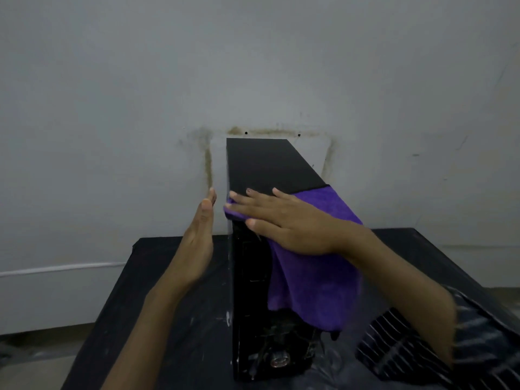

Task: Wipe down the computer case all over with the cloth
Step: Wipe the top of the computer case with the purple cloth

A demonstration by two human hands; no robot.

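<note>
— Where is the case, and how do my hands sit on it?

— Your computer case [264, 164] stands upright on the black-covered table [174, 305], with its far end close to the wall [253, 66]. Your right hand [284, 220] lies flat, fingers straight and spread, pressing the purple cloth [309, 291] onto the near end of the case's top. Your left hand [197, 237] is open too, fingers straight and together. Its palm faces the case's left side, just beside the upper edge. I can't tell whether it touches the panel.

— Why that arrangement?

— My reading is that your flat palm spreads pressure over the cloth, so it slides across the top instead of bunching. Your left hand looks placed to steady the tall, narrow case against that push. The rest of the cloth hangs loose down the near face and covers part of it; you grip none of that slack. The far stretch of the top is bare of cloth, and so is the left side, so I judge you have plenty of surface yet to wipe.

— And the count?

— One case, one cloth, one table, and two hands, both in view. A striped sleeve [478, 347] shows on your right arm.
</note>
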